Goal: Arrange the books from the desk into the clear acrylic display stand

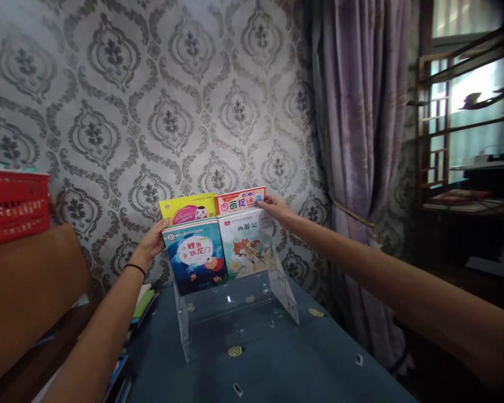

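Far left: red plastic mesh basket (13, 206) sits on a brown wooden cabinet (29, 280), with a few flat books (144, 302) stacked low between cabinet and table.

Your left hand (154, 239), black band on the wrist, is at the left edge of the blue-cover picture book with the fish (196, 263). Thumb lies on the top-left corner of the cover; the other fingers are hidden behind it, so it looks like a pinch on the book edge but I can't tell how firm it is.

That blue book stands upright in the front tier of a clear acrylic stepped display rack (239, 313), touching the pale-cover book with the red cartoon figure (247, 249) on its right. Back tier, higher up: yellow-cover book (187, 208) on the left, red-and-white-cover book (240, 201) on the right, side by side.

Your right hand (277, 210) is on the top-right corner of the red-and-white book, fingers loosely together and resting on the corner, not visibly clamped.

The rack stands on a dark blue patterned tablecloth (277, 364). Behind is grey damask wallpaper (172, 101); right of it, a purple curtain (361, 140) and a window (470, 106).
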The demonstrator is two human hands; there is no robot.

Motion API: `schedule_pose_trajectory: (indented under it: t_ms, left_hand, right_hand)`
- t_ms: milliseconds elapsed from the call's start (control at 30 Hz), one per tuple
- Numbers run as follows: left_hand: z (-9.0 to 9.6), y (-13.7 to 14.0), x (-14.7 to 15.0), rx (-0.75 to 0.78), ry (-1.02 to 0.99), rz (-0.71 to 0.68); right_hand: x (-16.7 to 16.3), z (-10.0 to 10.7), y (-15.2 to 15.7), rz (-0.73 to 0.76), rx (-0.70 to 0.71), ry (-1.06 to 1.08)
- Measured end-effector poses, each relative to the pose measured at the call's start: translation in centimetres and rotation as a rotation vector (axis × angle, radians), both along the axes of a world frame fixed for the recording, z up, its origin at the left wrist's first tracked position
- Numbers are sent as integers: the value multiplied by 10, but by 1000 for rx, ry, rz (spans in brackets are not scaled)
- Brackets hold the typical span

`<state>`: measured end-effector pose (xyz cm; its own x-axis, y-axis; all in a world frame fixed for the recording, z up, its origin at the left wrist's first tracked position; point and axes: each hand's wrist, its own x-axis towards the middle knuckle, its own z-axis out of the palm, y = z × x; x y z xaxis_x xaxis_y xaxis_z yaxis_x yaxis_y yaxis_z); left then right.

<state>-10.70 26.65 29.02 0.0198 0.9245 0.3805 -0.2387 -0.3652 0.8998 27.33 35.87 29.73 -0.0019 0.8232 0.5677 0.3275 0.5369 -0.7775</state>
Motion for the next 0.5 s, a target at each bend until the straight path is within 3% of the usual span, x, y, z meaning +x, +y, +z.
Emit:
schedule_pose_trajectory:
  t_ms: [133, 333, 400, 500]
  left_hand:
    - [-8, 9, -5, 17, -86, -17]
    - [-23, 16, -11, 21, -34, -16]
    - [-28, 15, -10, 9, 69, -12]
    - [-31, 12, -11, -5, 267, 12]
  right_hand:
    - [1, 4, -4, -104, 44, -86]
    - [-21, 23, -29, -490, 487, -441]
    - [-37, 33, -41, -488, 613, -561]
    - [-66, 46, -55, -351, 700, -766]
